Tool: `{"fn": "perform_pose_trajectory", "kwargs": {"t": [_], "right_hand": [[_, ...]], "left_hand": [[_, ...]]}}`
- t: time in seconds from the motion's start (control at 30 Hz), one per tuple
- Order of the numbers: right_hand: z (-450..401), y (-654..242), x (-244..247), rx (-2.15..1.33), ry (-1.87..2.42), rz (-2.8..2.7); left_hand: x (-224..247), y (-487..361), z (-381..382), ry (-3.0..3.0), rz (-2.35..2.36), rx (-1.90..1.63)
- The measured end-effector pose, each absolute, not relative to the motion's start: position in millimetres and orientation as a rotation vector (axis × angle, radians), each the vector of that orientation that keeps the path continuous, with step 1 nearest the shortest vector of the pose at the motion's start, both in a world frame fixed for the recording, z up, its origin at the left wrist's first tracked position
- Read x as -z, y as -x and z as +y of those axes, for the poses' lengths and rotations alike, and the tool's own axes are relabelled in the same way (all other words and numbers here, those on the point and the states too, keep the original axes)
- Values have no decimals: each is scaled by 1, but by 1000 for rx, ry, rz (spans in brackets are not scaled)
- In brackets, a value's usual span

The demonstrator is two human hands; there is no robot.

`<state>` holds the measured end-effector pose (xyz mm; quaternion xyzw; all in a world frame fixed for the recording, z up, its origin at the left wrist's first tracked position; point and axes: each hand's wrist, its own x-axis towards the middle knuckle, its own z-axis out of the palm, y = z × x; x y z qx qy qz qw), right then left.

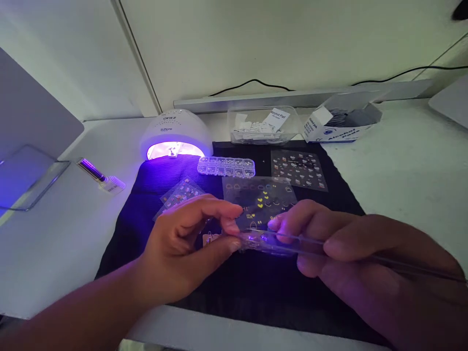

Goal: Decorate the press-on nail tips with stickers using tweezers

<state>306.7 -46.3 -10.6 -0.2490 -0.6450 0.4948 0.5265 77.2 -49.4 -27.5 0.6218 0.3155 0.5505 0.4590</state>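
Note:
My left hand pinches the edge of a small clear plastic piece between thumb and fingers, above a black cloth. My right hand is closed around thin metal tweezers, whose two long arms run toward the plastic piece. Their tips are hard to make out against it. Just behind the hands lies a clear sticker sheet with yellow hearts and other small shapes. Partly hidden by my left hand are another patterned sticker sheet and a small pinkish item.
A white nail lamp glows purple at the back left. Near it sit a clear compartment case and a bottle. Behind the black cloth stand a clear tub of alcohol pads and an open box. Another sticker sheet lies right.

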Motion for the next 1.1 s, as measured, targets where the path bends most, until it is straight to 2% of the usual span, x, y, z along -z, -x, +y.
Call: {"fn": "perform_pose_trajectory", "kwargs": {"t": [0.37, 1.1], "right_hand": [[-45, -314, 10, -1086, 563, -1680], [-44, -312, 8, -1067, 568, -1672]], "left_hand": [[22, -74, -55, -2023, 933, -1370], [15, -74, -54, -2103, 919, -1328]]}}
